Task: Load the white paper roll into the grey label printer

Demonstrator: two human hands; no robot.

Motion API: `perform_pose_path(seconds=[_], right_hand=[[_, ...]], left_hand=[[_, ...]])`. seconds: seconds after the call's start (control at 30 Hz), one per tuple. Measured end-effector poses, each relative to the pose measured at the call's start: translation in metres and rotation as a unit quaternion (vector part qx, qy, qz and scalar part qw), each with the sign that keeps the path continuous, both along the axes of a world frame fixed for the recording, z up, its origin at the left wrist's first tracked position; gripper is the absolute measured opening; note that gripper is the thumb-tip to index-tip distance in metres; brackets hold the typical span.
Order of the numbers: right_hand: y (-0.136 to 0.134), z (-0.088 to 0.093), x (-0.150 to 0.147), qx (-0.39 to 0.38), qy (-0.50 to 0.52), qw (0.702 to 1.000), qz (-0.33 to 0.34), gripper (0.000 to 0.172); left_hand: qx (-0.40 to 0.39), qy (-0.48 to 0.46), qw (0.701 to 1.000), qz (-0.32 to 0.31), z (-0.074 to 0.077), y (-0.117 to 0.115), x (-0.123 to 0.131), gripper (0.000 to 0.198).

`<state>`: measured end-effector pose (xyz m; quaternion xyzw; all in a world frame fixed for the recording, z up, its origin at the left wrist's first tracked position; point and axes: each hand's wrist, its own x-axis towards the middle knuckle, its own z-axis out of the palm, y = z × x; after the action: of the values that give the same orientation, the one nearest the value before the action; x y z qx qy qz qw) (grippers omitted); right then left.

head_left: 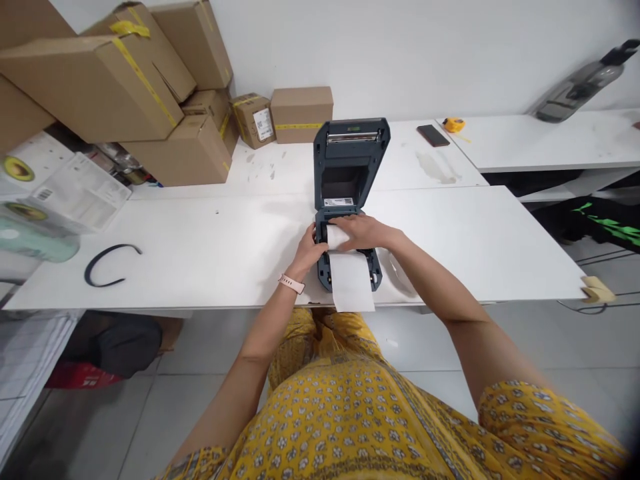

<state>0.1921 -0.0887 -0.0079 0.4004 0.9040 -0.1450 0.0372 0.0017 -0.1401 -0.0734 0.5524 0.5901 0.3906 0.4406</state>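
A dark label printer (345, 150) stands on the white table with its lid raised. Inside its base lies a white paper roll (336, 236), and a strip of paper (353, 283) hangs out over the table's front edge. My left hand (309, 252) rests at the printer's left side, its thumb by the roll and its other fingers partly hidden behind the rim. From the right, my right hand (364, 232) reaches over the roll, fingers apart and touching its top; its fingertips are near the back of the base.
Cardboard boxes (185, 150) are stacked at the back left. A black headband (89, 270) lies on the left of the table (200, 233). Behind the printer to the right are a phone (433, 136), a yellow tape measure (454, 125) and a bottle (575, 90).
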Motion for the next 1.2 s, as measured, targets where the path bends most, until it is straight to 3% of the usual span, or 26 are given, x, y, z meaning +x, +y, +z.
perform_pose_path(seconds=[0.1,0.23,0.3,0.67,0.83,1.1,1.2], right_hand=[[0.004,-0.005,-0.01,-0.003,-0.047,0.999,-0.01,0.088],[0.004,-0.008,-0.012,0.01,-0.053,0.999,-0.008,0.088],[0.004,-0.009,-0.011,0.015,-0.052,0.998,-0.007,0.088],[0.0,-0.005,-0.012,0.017,-0.026,0.999,-0.022,0.08],[0.007,0.004,-0.002,-0.064,0.063,0.996,-0.004,0.08],[0.017,0.025,0.034,-0.18,0.186,0.964,0.067,0.089],[0.013,0.036,0.062,-0.18,0.292,0.938,0.041,0.09]], left_hand=[[0.013,0.127,0.991,-0.024,0.015,-0.005,-0.001,0.066],[-0.007,0.334,0.941,-0.05,0.034,-0.008,-0.005,0.052],[-0.017,0.382,0.922,-0.063,0.038,-0.007,-0.006,0.049],[-0.022,0.384,0.919,-0.092,0.036,-0.002,-0.006,0.047],[-0.026,0.365,0.927,-0.081,0.037,-0.004,-0.005,0.05],[-0.021,0.351,0.932,-0.085,0.039,-0.006,-0.007,0.049],[-0.022,0.35,0.933,-0.08,0.04,-0.007,-0.006,0.048]])
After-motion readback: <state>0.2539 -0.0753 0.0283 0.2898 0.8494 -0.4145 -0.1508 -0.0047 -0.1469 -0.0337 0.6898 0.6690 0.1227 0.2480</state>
